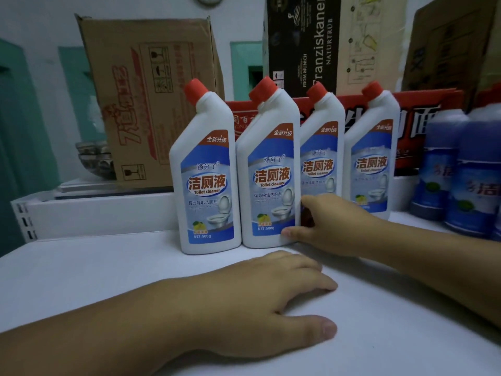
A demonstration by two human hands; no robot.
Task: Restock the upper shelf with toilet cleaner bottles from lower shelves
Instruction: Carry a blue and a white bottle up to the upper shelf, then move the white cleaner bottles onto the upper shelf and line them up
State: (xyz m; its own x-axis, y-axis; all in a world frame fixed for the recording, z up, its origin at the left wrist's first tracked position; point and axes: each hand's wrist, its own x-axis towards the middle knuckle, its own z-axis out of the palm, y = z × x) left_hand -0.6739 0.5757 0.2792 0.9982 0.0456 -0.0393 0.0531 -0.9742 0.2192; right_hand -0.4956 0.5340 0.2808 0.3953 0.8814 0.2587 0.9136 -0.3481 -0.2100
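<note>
1. A white shelf surface (95, 267) fills the lower half of the frame, backed by a pale wall with teal panels at upper left.
2. The right hand (333, 226) is seen just right of centre, its fingers loosely spread against the lower right side of the second white plastic toilet cleaner bottle with a red cap (269, 169); the thumb tip touches the bottle's base, but a closed grasp is not seen.
3. The left hand (271, 297) is laid flat, palm down, on the shelf at lower centre, fingers extended and holding nothing.
4. Four such bottles are stood upright in a row across the middle of the frame: the leftmost bottle (207, 175), the touched one just beside it, then the third bottle (321, 147) and the fourth bottle (372, 150) set slightly further back.
5. Dark blue bottles (466, 169) are seen at the right edge.
6. Behind the row, a brown cardboard box (151, 93) stands at upper left, a black printed carton (301, 44) at upper centre, and a red printed box (423, 118) lies low behind the bottles.
</note>
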